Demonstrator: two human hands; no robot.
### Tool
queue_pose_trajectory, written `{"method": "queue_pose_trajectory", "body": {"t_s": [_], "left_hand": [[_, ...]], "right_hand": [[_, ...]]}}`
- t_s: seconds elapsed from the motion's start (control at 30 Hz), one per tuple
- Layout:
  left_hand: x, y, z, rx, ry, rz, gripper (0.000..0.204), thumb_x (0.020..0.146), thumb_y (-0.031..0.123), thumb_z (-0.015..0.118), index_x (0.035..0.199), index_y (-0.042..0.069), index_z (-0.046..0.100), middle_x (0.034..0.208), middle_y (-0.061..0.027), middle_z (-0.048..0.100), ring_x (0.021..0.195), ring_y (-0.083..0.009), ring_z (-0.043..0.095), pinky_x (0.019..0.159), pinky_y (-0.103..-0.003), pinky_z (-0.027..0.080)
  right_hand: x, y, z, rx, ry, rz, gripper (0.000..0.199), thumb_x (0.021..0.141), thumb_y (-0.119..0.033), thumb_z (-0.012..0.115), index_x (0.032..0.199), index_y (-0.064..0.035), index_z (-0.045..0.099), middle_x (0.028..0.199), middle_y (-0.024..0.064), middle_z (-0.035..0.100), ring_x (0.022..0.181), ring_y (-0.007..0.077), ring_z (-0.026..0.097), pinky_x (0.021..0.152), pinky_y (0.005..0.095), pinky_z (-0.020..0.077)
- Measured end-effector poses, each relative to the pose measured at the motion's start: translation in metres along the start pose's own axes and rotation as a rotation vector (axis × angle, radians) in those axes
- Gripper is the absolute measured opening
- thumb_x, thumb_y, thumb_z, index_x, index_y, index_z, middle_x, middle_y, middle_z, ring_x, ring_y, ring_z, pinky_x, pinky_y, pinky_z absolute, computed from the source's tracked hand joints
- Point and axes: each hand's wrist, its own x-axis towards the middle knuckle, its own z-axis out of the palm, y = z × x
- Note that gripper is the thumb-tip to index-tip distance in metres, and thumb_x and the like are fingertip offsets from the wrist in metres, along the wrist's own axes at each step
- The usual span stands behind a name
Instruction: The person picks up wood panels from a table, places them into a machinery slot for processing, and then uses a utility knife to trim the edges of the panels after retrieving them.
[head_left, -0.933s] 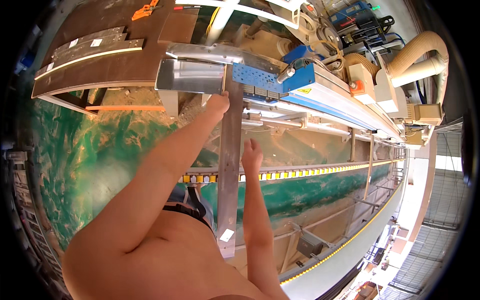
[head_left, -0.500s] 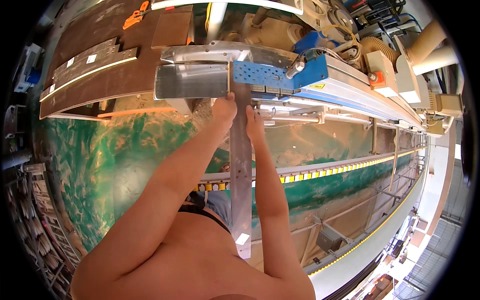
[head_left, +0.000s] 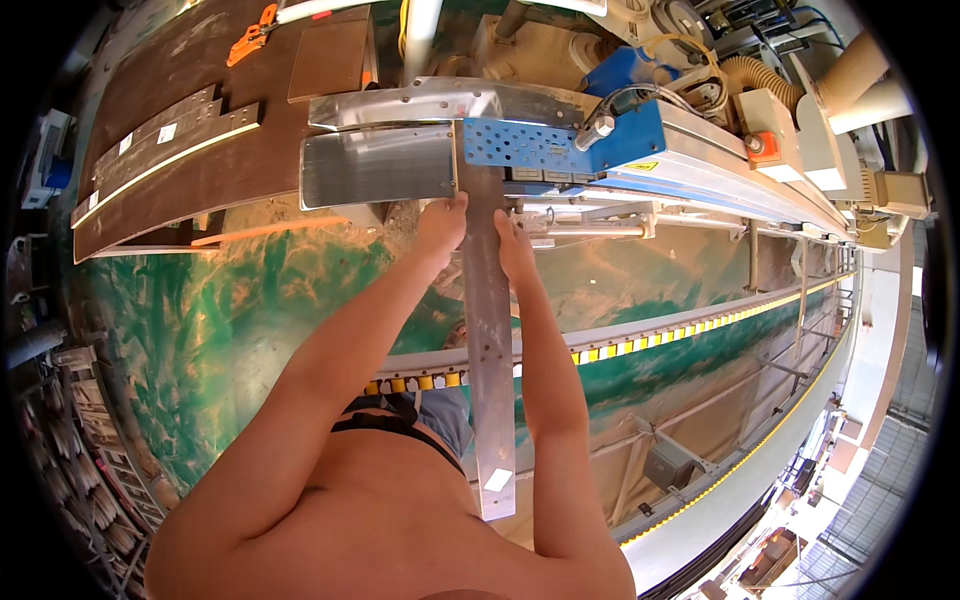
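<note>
A long, narrow dark-brown board (head_left: 487,320) runs from the machine straight back toward my chest, with small holes in its face and a white label (head_left: 497,481) near its close end. My left hand (head_left: 442,224) is closed on its left edge, just short of the steel plate (head_left: 378,168). On the opposite edge, slightly closer to me, my right hand (head_left: 515,245) grips the board with the thumb at its edge; the fingers underneath are hidden. The board's far end meets a blue perforated metal plate (head_left: 525,146) on the machine.
At the far left, a brown table (head_left: 190,75) carries stepped board pieces (head_left: 160,135) and an orange-handled tool (head_left: 252,38). The machine's long rail (head_left: 730,165) extends right. Behind the board crosses a low roller rail (head_left: 640,347) with yellow and white blocks, over a green floor (head_left: 250,300).
The board's close end sits slightly farther right, and the view has shifted a little. Both hands keep their hold at nearly the same places along the board.
</note>
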Motion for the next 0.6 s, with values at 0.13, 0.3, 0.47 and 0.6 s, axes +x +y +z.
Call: {"method": "queue_pose_trajectory", "body": {"t_s": [0.13,0.3,0.47,0.6], "left_hand": [[0.006,-0.013,0.009,0.194,0.124,0.188,0.043,0.093,0.035,0.045,0.087,-0.004,0.061,0.071,-0.0174,0.059,0.058,-0.0270,0.057,0.055,-0.039,0.042],[-0.005,0.002,0.035,0.113,0.084,0.041,0.043,0.094,0.035,0.045,0.088,-0.004,0.061,0.071,-0.0173,0.059,0.064,-0.0268,0.057,0.061,-0.039,0.043],[-0.002,0.003,0.071,0.151,0.056,0.037,0.043,0.094,0.036,0.046,0.089,-0.004,0.061,0.073,-0.0167,0.060,0.069,-0.0254,0.057,0.064,-0.039,0.042],[0.006,-0.010,0.101,0.166,0.101,0.067,0.043,0.094,0.034,0.046,0.088,-0.005,0.061,0.070,-0.0133,0.058,0.066,-0.0212,0.052,0.062,-0.037,0.040]], "right_hand": [[0.004,0.008,-0.005,-0.131,-0.039,-0.136,0.053,0.093,-0.046,0.045,0.094,0.0041,0.062,0.083,0.0086,0.062,0.078,0.0161,0.054,0.073,0.0320,0.0429],[0.009,0.014,-0.028,-0.093,-0.010,-0.131,0.051,0.093,-0.044,0.044,0.088,0.0030,0.062,0.072,0.0099,0.060,0.070,0.0159,0.053,0.066,0.0327,0.0424],[0.014,0.006,-0.063,-0.087,0.032,-0.103,0.052,0.092,-0.046,0.047,0.084,0.0037,0.061,0.065,0.0141,0.055,0.062,0.0196,0.051,0.062,0.0346,0.0417],[0.018,0.003,-0.091,-0.064,0.061,-0.123,0.052,0.091,-0.046,0.048,0.082,0.0035,0.060,0.064,0.0160,0.055,0.061,0.0242,0.051,0.060,0.0367,0.0412]]}}
